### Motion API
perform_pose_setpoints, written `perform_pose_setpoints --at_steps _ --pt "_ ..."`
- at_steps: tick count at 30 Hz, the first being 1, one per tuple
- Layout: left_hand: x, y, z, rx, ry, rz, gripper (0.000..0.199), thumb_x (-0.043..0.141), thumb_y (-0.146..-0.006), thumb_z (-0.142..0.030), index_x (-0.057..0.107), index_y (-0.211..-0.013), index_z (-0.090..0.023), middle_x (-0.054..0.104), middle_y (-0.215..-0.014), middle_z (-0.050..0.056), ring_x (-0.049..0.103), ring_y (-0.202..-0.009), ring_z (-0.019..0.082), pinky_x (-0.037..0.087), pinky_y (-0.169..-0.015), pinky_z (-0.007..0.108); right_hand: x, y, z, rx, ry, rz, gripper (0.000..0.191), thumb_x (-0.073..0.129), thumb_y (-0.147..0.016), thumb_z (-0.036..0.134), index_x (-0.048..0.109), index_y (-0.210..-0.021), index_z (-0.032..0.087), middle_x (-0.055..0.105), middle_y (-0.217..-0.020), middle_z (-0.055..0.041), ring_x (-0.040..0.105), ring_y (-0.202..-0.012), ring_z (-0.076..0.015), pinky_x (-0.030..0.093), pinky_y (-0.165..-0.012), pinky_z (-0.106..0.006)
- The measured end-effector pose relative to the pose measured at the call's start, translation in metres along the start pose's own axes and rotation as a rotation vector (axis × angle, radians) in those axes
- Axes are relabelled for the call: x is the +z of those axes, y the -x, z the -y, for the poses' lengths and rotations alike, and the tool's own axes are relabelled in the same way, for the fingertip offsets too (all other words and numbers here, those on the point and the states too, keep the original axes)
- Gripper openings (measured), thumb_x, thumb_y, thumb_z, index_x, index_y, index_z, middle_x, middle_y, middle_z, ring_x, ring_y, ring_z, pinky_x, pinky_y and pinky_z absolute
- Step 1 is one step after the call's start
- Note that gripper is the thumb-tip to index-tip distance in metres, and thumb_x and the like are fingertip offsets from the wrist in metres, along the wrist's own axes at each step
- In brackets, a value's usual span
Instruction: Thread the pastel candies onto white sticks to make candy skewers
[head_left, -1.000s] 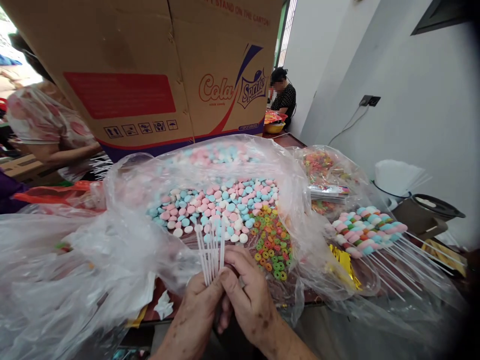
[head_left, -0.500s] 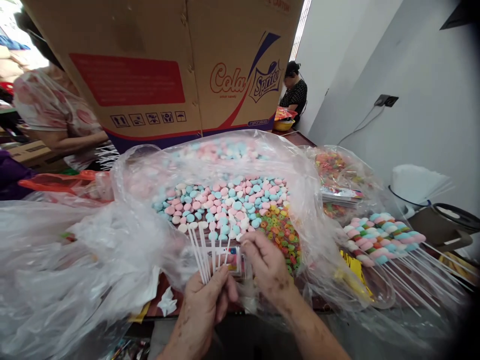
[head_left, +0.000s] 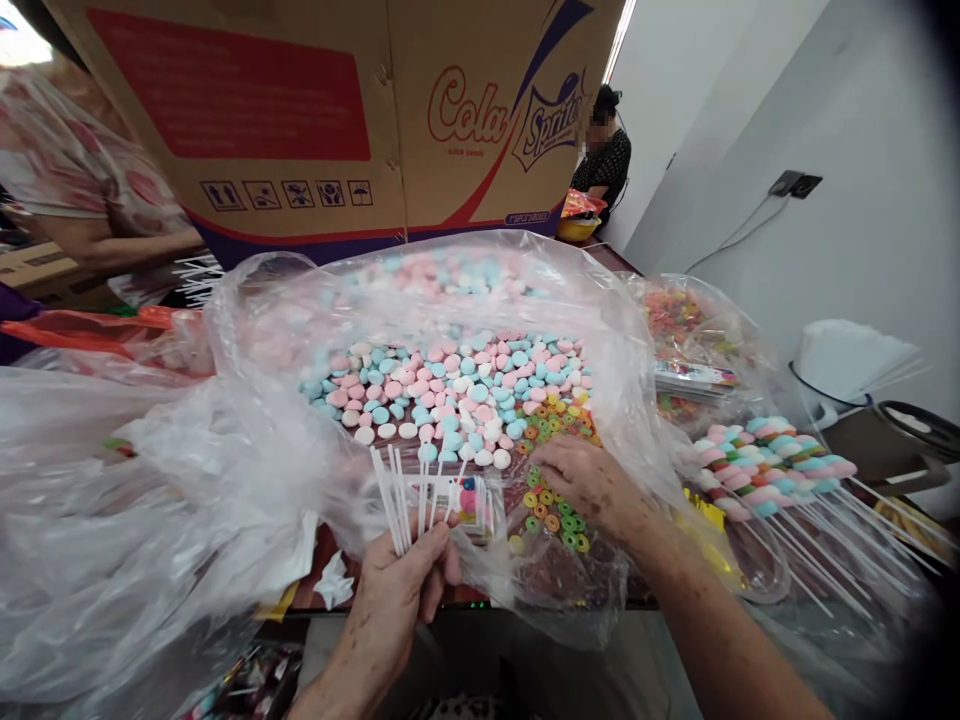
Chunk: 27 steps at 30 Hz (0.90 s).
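My left hand (head_left: pixel 412 575) is closed around a fanned bundle of thin white sticks (head_left: pixel 397 495), which point up and away from me. My right hand (head_left: pixel 581 475) reaches down into a pile of small ring gummies (head_left: pixel 551 515) in orange, yellow and green. Its fingers are bent together at the rings; whatever lies between the fingertips is hidden. Beyond both hands spreads a heap of pink, blue and white marshmallows (head_left: pixel 457 390) on clear plastic. Just behind the sticks lies a stack of printed packets (head_left: pixel 472 500).
A tall cardboard box (head_left: pixel 285 100) stands behind the marshmallows. Finished marshmallow skewers (head_left: pixel 772 465) lie at the right, near a bag of gummies (head_left: pixel 682 320). Crumpled clear plastic (head_left: pixel 150 520) covers the left. Two people (head_left: pixel 90 170) sit farther back, at left and right.
My right hand has moved right, from beside the stick tips to the ring gummies. My left hand keeps the sticks. The view has tilted down slightly.
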<state>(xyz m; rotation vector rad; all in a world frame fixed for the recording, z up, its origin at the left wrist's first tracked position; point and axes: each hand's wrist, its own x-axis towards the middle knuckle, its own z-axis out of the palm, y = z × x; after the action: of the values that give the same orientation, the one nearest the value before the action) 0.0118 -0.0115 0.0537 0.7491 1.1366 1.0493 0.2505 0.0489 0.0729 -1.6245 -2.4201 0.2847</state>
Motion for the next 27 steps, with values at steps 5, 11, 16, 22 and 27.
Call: perform_pose_setpoints --at_steps 5,11,16,22,27 --pt "-0.002 -0.003 0.003 0.004 0.009 0.017 0.033 0.070 -0.074 -0.044 0.065 -0.075 -0.012 0.059 -0.048 -0.002 0.033 -0.029 0.001 0.015 -0.034 0.015 0.004 0.002 0.000 -0.172 0.148 0.063 0.018 0.052 -0.086 0.009 0.066 -0.082 0.019 0.060 -0.085 -0.0063 0.054 -0.085 -0.0218 0.043 -0.075 -0.032" --pt "-0.002 -0.004 0.004 0.007 -0.013 0.030 0.032 0.069 -0.075 -0.043 0.066 -0.075 -0.012 0.059 -0.049 -0.002 0.034 -0.030 0.001 0.015 -0.033 0.015 -0.003 0.006 -0.005 -0.230 0.117 0.089 0.024 0.047 -0.087 0.005 0.066 -0.091 0.018 0.059 -0.090 -0.0067 0.054 -0.089 -0.0209 0.044 -0.077 -0.032" --pt "-0.003 -0.004 0.007 -0.008 0.012 0.033 0.031 0.068 -0.076 -0.042 0.066 -0.081 -0.012 0.059 -0.050 -0.003 0.035 -0.029 0.002 0.016 -0.033 0.015 -0.001 -0.006 0.006 -0.119 0.112 0.002 0.020 0.045 -0.094 0.015 0.065 -0.091 0.019 0.060 -0.090 -0.0060 0.055 -0.087 -0.0195 0.044 -0.077 -0.030" --pt "-0.005 -0.004 0.011 -0.003 0.018 0.021 0.028 0.067 -0.079 -0.040 0.062 -0.083 -0.013 0.061 -0.052 -0.003 0.036 -0.029 0.002 0.017 -0.034 0.015 0.013 -0.030 0.040 0.059 0.235 0.041 0.015 0.051 -0.091 0.016 0.063 -0.098 0.018 0.063 -0.095 -0.0087 0.057 -0.093 -0.0226 0.043 -0.074 -0.029" --pt "-0.005 -0.004 0.011 -0.010 0.022 0.020 0.029 0.066 -0.079 -0.041 0.062 -0.082 -0.013 0.060 -0.051 -0.003 0.035 -0.029 0.002 0.017 -0.034 0.015 0.019 -0.028 0.044 0.141 0.208 0.053 0.022 0.051 -0.086 0.010 0.062 -0.103 0.017 0.065 -0.101 -0.0107 0.058 -0.094 -0.0230 0.041 -0.074 -0.029"
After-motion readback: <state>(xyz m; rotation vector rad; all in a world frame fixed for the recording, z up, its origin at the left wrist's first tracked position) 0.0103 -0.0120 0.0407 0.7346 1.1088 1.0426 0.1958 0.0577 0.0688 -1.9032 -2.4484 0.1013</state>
